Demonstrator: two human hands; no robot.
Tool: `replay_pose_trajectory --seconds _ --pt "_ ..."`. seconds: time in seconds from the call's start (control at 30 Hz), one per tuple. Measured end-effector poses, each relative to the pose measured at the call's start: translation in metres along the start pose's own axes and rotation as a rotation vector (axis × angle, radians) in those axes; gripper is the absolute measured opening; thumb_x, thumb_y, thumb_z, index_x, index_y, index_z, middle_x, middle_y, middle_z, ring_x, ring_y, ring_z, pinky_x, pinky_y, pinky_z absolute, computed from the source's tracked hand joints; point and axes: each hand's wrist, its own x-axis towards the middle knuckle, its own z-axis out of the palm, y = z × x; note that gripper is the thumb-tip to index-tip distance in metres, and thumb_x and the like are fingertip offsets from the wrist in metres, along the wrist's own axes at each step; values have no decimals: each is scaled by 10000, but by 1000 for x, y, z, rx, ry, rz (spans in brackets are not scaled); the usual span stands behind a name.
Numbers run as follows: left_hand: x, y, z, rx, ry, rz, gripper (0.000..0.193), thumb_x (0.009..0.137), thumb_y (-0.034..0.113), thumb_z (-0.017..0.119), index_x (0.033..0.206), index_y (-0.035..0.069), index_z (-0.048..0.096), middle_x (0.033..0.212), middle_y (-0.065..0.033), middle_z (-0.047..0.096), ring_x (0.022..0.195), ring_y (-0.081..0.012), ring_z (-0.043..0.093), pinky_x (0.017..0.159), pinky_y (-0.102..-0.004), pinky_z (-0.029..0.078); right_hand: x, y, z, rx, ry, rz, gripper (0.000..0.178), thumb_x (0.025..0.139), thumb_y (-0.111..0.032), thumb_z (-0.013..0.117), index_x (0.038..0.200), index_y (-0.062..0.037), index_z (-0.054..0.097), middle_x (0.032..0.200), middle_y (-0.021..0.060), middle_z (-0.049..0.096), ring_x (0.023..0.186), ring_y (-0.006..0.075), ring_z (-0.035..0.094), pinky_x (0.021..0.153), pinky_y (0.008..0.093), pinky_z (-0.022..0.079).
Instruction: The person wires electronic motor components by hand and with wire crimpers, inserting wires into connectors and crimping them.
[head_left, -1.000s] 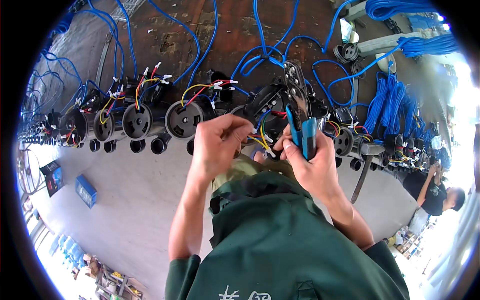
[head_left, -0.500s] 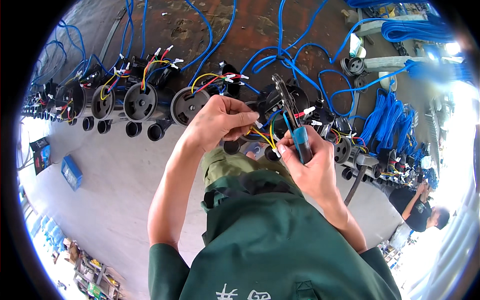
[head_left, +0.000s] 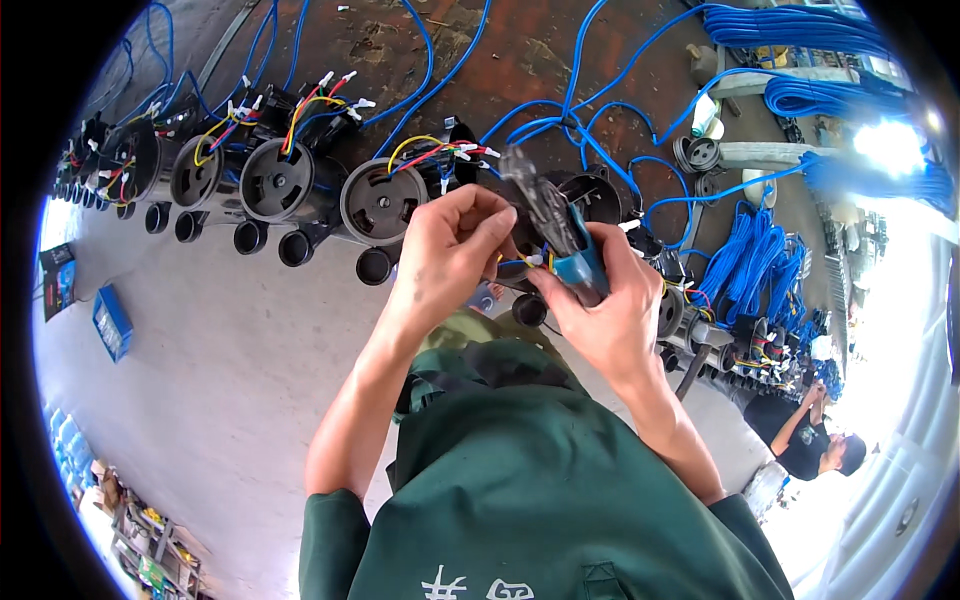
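Note:
My right hand (head_left: 615, 315) is wrapped round pliers with teal handles (head_left: 580, 270); their dark jaws, blurred, point up and left. Its thumb tip reaches a small white wire cap (head_left: 535, 260) on thin coloured wires. Close beside it, my left hand (head_left: 450, 250) is closed in a pinch, thumb against fingers, and what lies between them is hidden. Behind both hands stands a black round housing (head_left: 592, 198), partly covered by the pliers. Left of my left hand is a black housing with a grey round disc (head_left: 383, 203) and red, yellow and blue capped wires (head_left: 435, 152).
More such housings (head_left: 277, 180) line the bench edge to both sides. Blue cables (head_left: 570, 118) loop over the brown worktop (head_left: 480, 60), with coiled bundles (head_left: 755, 245) at right. A hammer (head_left: 705, 345) lies at the right edge. A co-worker (head_left: 800, 435) is farther right. A blue crate (head_left: 112, 323) sits on the floor.
The pliers have tipped further left, and my right hand has moved slightly left, closer to my left hand. The whole view has shifted a little. My left hand keeps its pinch.

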Motion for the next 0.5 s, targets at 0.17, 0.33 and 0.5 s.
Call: replay_pose_trajectory --seconds 0.17,0.33,0.5 --pt "-18 -17 5 317 124 224 127 917 37 720 1037 -3 720 863 -52 739 814 -137 629 673 -295 527 9 -6 7 -44 -20 -31 414 768 -90 849 1127 -31 652 871 147 756 766 353 760 664 416 599" --pt "-17 -25 13 533 165 606 333 759 3 829 1081 25 750 981 -83 683 993 -245 623 912 -347 517 14 5 3 292 -31 248 291 840 -116 824 1072 6 696 841 138 773 718 231 761 667 350 581" --pt "-16 -44 36 349 209 448 303 775 40 847 1075 46 803 904 -85 723 917 -293 628 830 -405 496 23 14 -8 713 -172 521 183 949 -69 768 1076 11 663 899 80 753 750 117 727 615 247 544"
